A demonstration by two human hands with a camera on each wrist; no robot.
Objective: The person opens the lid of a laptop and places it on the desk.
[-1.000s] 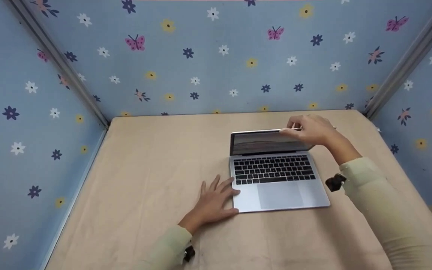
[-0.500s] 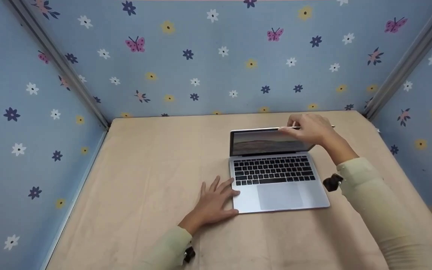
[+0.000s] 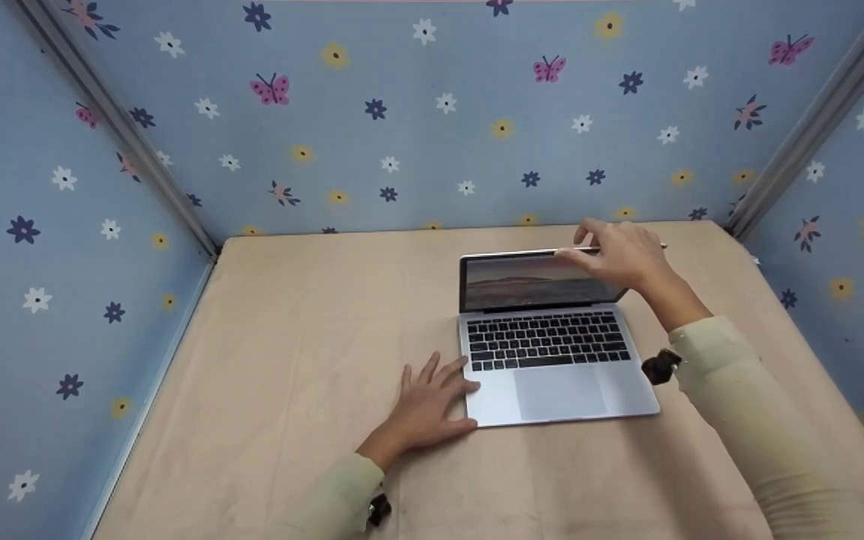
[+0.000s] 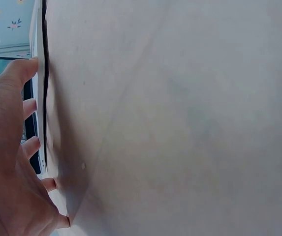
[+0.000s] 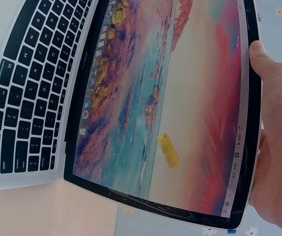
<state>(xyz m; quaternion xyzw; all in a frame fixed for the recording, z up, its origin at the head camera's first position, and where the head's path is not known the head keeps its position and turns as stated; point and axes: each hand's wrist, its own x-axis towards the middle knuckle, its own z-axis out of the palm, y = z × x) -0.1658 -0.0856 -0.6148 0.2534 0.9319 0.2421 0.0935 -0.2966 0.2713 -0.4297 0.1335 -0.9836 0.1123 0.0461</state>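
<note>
As right hand (image 3: 622, 256) grips laptop (image 3: 561, 391), "command" (key (image 5: 5, 73)) shows.

We find the laptop (image 3: 492, 399) on the counter (image 3: 312, 322), somewhat right of the middle, its trackpad (image 3: 561, 391) in front, its keyboard (image 3: 548, 340) behind that, and its screen (image 3: 514, 283) at the back. A label (image 5: 168, 150) lies on the screen. To the laptop's left we see the left grip (image 3: 421, 409), partly on the counter, partly over the laptop's edge; the right grip (image 3: 619, 255) is at the screen's top edge, towards its right end. Behind the counter we have the back panel (image 3: 417, 135), flanked by a left panel (image 3: 42, 262) and a right panel (image 3: 848, 247).
</note>
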